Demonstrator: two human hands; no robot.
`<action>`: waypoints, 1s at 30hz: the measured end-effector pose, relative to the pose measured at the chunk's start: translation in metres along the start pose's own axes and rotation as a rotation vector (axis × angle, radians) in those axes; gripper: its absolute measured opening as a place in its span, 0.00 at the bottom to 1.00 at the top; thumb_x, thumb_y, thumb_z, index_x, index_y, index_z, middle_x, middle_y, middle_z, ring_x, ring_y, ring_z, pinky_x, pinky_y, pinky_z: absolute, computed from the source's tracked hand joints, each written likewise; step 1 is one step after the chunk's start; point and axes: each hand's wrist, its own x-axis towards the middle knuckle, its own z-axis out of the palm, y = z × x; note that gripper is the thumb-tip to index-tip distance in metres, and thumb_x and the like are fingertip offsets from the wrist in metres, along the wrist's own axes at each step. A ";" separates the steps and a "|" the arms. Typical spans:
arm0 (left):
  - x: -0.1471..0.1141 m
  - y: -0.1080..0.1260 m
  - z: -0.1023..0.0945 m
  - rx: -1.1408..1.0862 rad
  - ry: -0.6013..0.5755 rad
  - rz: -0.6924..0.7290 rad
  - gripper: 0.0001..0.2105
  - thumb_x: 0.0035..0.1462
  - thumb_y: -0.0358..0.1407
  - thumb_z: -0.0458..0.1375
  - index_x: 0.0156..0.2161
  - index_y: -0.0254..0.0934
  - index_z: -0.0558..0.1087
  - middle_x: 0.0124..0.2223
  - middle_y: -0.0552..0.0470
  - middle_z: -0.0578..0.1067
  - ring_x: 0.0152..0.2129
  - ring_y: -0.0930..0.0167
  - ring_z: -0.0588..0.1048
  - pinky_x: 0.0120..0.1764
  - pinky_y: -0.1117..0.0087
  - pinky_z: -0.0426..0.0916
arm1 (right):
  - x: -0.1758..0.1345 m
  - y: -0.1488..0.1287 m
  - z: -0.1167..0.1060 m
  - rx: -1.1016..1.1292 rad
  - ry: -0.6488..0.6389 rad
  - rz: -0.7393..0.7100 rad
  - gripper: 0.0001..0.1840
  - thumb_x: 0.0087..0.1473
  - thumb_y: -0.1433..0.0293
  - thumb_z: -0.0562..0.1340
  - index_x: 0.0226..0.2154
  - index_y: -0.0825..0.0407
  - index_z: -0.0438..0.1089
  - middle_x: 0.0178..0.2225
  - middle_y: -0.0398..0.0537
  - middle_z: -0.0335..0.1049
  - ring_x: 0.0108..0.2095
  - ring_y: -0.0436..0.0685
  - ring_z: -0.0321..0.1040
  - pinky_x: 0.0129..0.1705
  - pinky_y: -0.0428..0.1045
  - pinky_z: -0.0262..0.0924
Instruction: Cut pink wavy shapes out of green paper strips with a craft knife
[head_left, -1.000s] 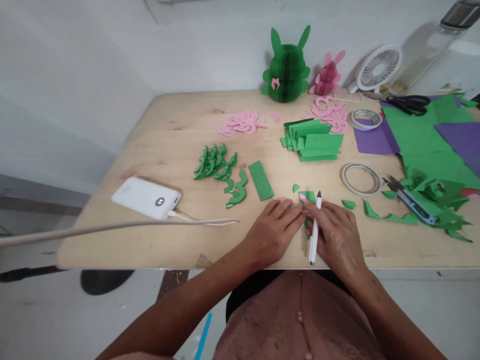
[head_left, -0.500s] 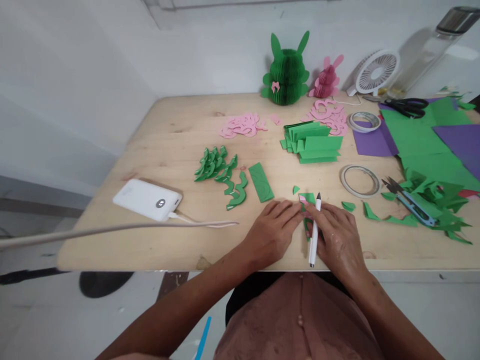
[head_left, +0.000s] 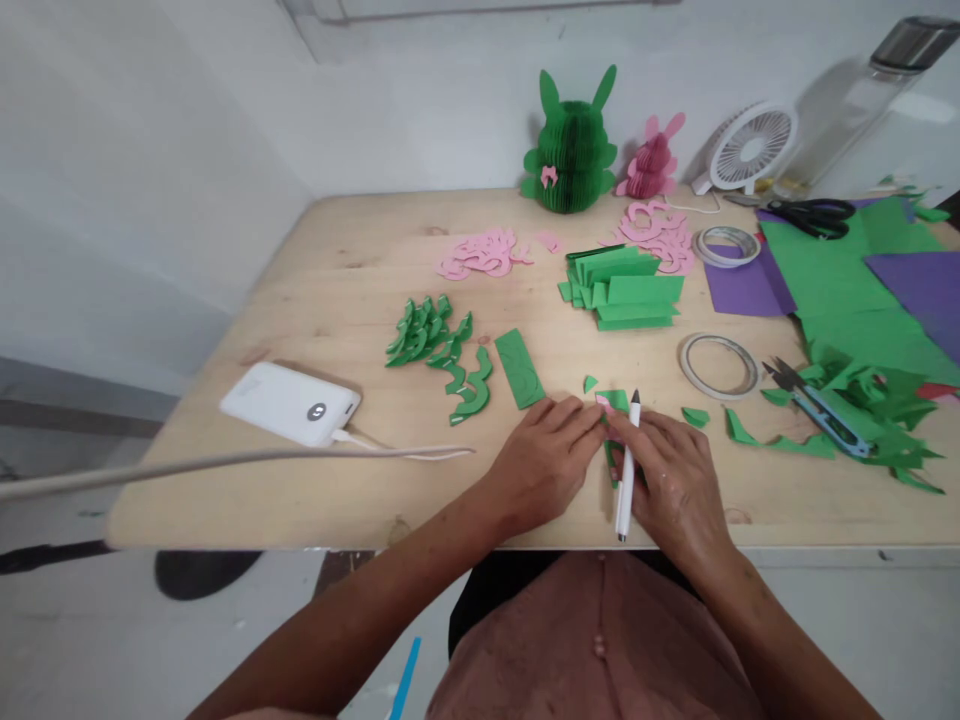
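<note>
Near the front edge of the table, a green paper strip lies between my two hands, with a small pink paper piece on top of it. My left hand is bent over the strip's left side, its fingers together and their tips on the paper. My right hand holds a white pen, dark tip pointing away from me, and its fingers also press at the pink piece and strip. Much of the strip is hidden under the hands. Left of them lies a green paper rectangle with curved drawn lines.
Wavy green cutouts, pink cutouts and folded green strips lie beyond. Tape rolls, snips, scraps and black scissors are right. A white power bank and cable sit left; paper rabbits stand behind.
The view has shifted very slightly. Both hands, the pen and the paper strip stay in nearly the same place.
</note>
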 end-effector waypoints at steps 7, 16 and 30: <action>0.000 -0.001 0.002 0.003 0.016 0.000 0.17 0.62 0.30 0.52 0.56 0.31 0.68 0.59 0.45 0.70 0.54 0.63 0.67 0.55 0.58 0.62 | -0.001 0.001 0.001 -0.011 -0.003 -0.007 0.29 0.60 0.75 0.57 0.63 0.49 0.58 0.45 0.51 0.77 0.50 0.63 0.68 0.49 0.57 0.56; 0.000 0.000 0.001 -0.005 0.020 0.001 0.16 0.64 0.30 0.50 0.55 0.32 0.69 0.58 0.46 0.71 0.53 0.62 0.67 0.54 0.57 0.62 | -0.001 0.000 0.000 0.026 -0.011 0.027 0.23 0.60 0.75 0.57 0.58 0.52 0.65 0.44 0.52 0.77 0.51 0.64 0.67 0.49 0.57 0.57; -0.002 -0.001 0.003 -0.010 0.032 0.012 0.15 0.64 0.30 0.51 0.53 0.33 0.70 0.58 0.45 0.70 0.52 0.61 0.67 0.54 0.56 0.62 | 0.028 0.008 -0.010 0.839 0.069 0.584 0.15 0.62 0.58 0.58 0.44 0.48 0.74 0.43 0.50 0.77 0.43 0.57 0.74 0.47 0.55 0.68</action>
